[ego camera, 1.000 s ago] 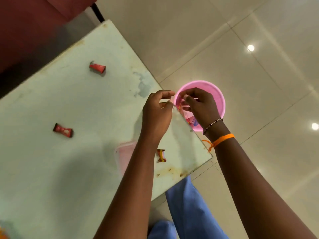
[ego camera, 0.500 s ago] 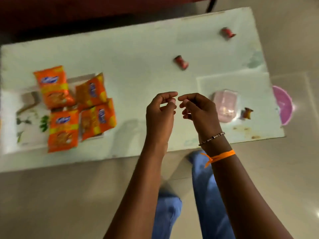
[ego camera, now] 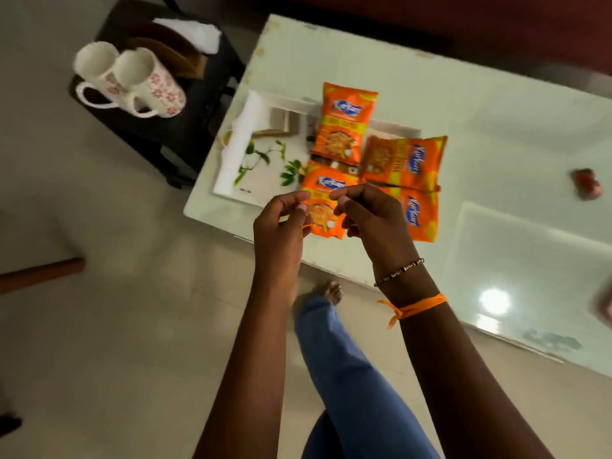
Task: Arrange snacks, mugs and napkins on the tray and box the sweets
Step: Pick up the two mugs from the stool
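Observation:
My left hand (ego camera: 281, 223) and my right hand (ego camera: 374, 220) hover side by side over the table's near edge, fingers loosely curled, nothing visible in either. Beyond them a white floral tray (ego camera: 251, 160) carries several orange snack packets (ego camera: 344, 127), some overhanging its right side. Two white mugs with red flowers (ego camera: 126, 79) stand on a dark stool (ego camera: 185, 127) left of the table. White napkins (ego camera: 195, 33) sit in a wooden holder (ego camera: 185, 58) behind the mugs. A red wrapped sweet (ego camera: 586, 185) lies blurred at the table's right.
The pale table (ego camera: 496, 111) runs diagonally to the lower right, reflecting a ceiling light. A blurred pink object (ego camera: 604, 306) touches the right frame edge. My blue-trousered leg (ego camera: 347, 376) and bare foot stand on the tiled floor. A wooden bar (ego camera: 39, 273) lies at left.
My view has swung left from the pink bin on the floor, past the sweets, to the tray and mugs. Both hands stayed together in front of me, fingers curled.

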